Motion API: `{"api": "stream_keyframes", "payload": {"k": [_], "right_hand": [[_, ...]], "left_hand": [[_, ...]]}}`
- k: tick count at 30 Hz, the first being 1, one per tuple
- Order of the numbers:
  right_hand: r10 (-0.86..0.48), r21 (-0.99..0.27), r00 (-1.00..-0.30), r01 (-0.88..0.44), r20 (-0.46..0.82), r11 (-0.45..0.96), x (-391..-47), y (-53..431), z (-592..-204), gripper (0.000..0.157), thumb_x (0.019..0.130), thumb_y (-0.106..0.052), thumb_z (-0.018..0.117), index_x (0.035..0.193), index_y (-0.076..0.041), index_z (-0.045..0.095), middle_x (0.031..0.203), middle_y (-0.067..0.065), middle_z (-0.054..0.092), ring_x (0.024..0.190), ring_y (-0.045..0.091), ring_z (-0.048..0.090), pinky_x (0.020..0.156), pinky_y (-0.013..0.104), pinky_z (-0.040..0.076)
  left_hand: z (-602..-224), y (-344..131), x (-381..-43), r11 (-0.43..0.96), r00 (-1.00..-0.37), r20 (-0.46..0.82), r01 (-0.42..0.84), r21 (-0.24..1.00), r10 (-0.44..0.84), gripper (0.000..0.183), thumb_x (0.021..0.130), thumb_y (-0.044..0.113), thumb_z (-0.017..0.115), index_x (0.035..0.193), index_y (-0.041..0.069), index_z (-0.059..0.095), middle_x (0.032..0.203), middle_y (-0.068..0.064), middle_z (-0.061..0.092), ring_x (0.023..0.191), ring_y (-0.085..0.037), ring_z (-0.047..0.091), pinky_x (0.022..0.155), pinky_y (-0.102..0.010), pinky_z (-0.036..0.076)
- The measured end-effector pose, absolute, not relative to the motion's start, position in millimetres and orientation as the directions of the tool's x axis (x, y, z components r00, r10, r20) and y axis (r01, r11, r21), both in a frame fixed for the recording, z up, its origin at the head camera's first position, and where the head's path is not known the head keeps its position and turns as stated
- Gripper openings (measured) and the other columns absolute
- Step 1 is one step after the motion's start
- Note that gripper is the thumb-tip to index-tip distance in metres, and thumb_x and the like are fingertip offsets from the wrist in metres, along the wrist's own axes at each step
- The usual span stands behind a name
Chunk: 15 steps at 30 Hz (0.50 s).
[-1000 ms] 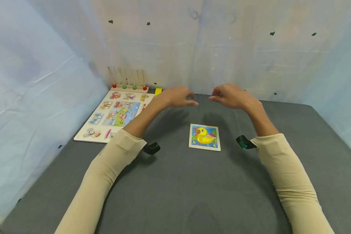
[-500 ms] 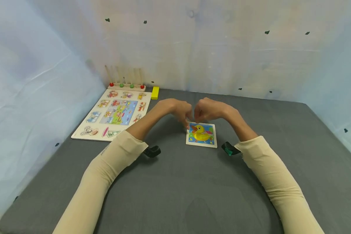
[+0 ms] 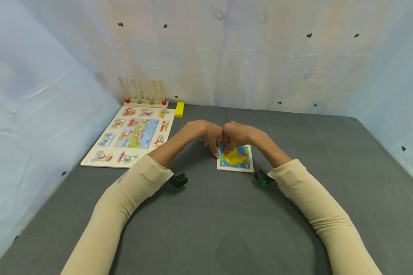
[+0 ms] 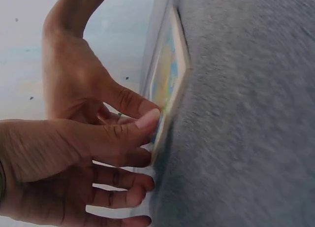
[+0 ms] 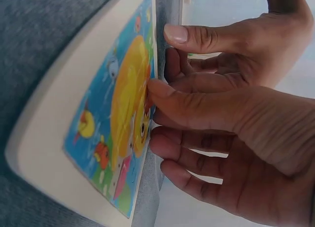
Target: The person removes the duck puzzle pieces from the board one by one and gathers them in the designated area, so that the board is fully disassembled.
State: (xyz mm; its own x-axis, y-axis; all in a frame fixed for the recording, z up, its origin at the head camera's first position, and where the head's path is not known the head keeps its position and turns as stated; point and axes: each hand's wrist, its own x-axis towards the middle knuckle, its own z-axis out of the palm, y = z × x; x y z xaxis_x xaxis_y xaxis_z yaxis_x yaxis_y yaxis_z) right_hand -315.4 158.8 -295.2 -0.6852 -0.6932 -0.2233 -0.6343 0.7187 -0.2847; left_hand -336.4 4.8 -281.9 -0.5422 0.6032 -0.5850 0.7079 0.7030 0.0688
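Observation:
A small square duck puzzle (image 3: 239, 162), with a yellow duck on a blue picture and a pale wooden border, lies flat on the grey table. My left hand (image 3: 210, 136) is at its far left edge, thumb and fingers loosely bent beside the border. My right hand (image 3: 236, 135) reaches over the far edge. In the right wrist view, its thumb (image 5: 162, 89) touches the duck's head, with the other fingers bent along the far border. The two hands meet side by side. No piece looks raised, and the duck's head is partly hidden from the head view.
A large wooden picture puzzle board (image 3: 101, 147) lies to the left. Behind it stands a pegged wooden rack (image 3: 144, 103) with red and green beads. A yellow block (image 3: 179, 109) sits beside them. Pale cloth walls (image 3: 254, 57) surround the table.
Both hands have come down and nearer to me, onto the duck puzzle. They have drawn together until they meet, and the right thumb now reaches the picture.

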Motion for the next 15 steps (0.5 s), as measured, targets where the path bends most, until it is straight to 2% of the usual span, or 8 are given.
{"api": "stream_keyframes", "payload": {"k": [1, 4, 6, 8, 11, 13, 15], "right_hand": [[-0.689, -0.281, -0.689, -0.632, -0.225, 0.723, -315.0, 158.2, -295.7, 0.027, 0.086, -0.019, 0.089, 0.102, 0.001, 0.079, 0.099, 0.013, 0.081, 0.081, 0.021, 0.076, 0.078, 0.035, 0.063], [-0.678, -0.261, -0.697, -0.627, -0.232, 0.734, -314.3, 156.6, -296.5, 0.029, 0.086, -0.020, 0.089, 0.103, 0.001, 0.079, 0.102, 0.014, 0.081, 0.085, 0.022, 0.076, 0.080, 0.036, 0.063], [-0.668, -0.234, -0.705, -0.625, -0.238, 0.744, -313.4, 156.0, -295.7, 0.029, 0.086, -0.022, 0.089, 0.103, -0.001, 0.080, 0.103, 0.013, 0.080, 0.087, 0.022, 0.075, 0.081, 0.037, 0.063], [-0.655, -0.210, -0.716, -0.621, -0.242, 0.755, -312.2, 156.2, -294.2, 0.026, 0.086, -0.023, 0.089, 0.101, -0.003, 0.081, 0.101, 0.011, 0.080, 0.086, 0.023, 0.073, 0.081, 0.038, 0.063], [-0.647, -0.181, -0.723, -0.622, -0.240, 0.762, -310.5, 156.9, -291.6, 0.020, 0.086, -0.025, 0.089, 0.094, -0.007, 0.083, 0.097, 0.008, 0.081, 0.084, 0.021, 0.071, 0.081, 0.038, 0.062], [-0.656, -0.175, -0.718, -0.633, -0.233, 0.754, -310.3, 157.1, -291.4, 0.018, 0.086, -0.025, 0.089, 0.089, -0.008, 0.083, 0.093, 0.007, 0.081, 0.082, 0.020, 0.071, 0.080, 0.038, 0.061], [-0.661, -0.172, -0.715, -0.639, -0.228, 0.750, -309.4, 156.4, -291.3, 0.018, 0.086, -0.025, 0.089, 0.088, -0.008, 0.083, 0.091, 0.006, 0.081, 0.081, 0.019, 0.071, 0.080, 0.038, 0.061]], "left_hand": [[-283.6, 4.6, -335.1, 0.704, -0.545, -0.581, 0.707, 0.069, 0.605, 0.040, 0.094, 0.050, 0.076, 0.103, 0.011, 0.077, 0.080, -0.002, 0.065, 0.082, -0.020, 0.065, 0.070, -0.029, 0.049], [-289.4, 3.4, -329.0, 0.710, -0.572, -0.545, 0.701, 0.063, 0.613, 0.049, 0.092, 0.049, 0.078, 0.116, 0.007, 0.075, 0.079, 0.003, 0.061, 0.076, -0.015, 0.058, 0.065, -0.023, 0.042], [-293.0, 2.2, -323.9, 0.704, -0.586, -0.516, 0.708, 0.049, 0.626, 0.054, 0.092, 0.048, 0.078, 0.126, 0.006, 0.071, 0.081, 0.004, 0.056, 0.074, -0.013, 0.052, 0.065, -0.023, 0.038], [-296.2, 0.3, -319.1, 0.692, -0.601, -0.469, 0.721, 0.030, 0.647, 0.057, 0.093, 0.048, 0.078, 0.131, 0.007, 0.067, 0.085, 0.004, 0.055, 0.075, -0.012, 0.049, 0.068, -0.025, 0.039], [-299.9, -4.5, -313.8, 0.664, -0.614, -0.423, 0.746, -0.035, 0.667, 0.057, 0.096, 0.052, 0.072, 0.127, 0.004, 0.068, 0.097, -0.004, 0.057, 0.086, -0.018, 0.050, 0.077, -0.030, 0.043], [-301.6, -8.7, -311.8, 0.661, -0.628, -0.406, 0.747, -0.076, 0.664, 0.066, 0.096, 0.060, 0.069, 0.131, 0.004, 0.068, 0.116, -0.011, 0.060, 0.103, -0.025, 0.055, 0.090, -0.036, 0.049], [-302.1, -13.1, -310.6, 0.670, -0.639, -0.419, 0.737, -0.093, 0.645, 0.079, 0.093, 0.067, 0.067, 0.142, 0.005, 0.062, 0.138, -0.016, 0.053, 0.125, -0.032, 0.051, 0.106, -0.044, 0.049]]}}
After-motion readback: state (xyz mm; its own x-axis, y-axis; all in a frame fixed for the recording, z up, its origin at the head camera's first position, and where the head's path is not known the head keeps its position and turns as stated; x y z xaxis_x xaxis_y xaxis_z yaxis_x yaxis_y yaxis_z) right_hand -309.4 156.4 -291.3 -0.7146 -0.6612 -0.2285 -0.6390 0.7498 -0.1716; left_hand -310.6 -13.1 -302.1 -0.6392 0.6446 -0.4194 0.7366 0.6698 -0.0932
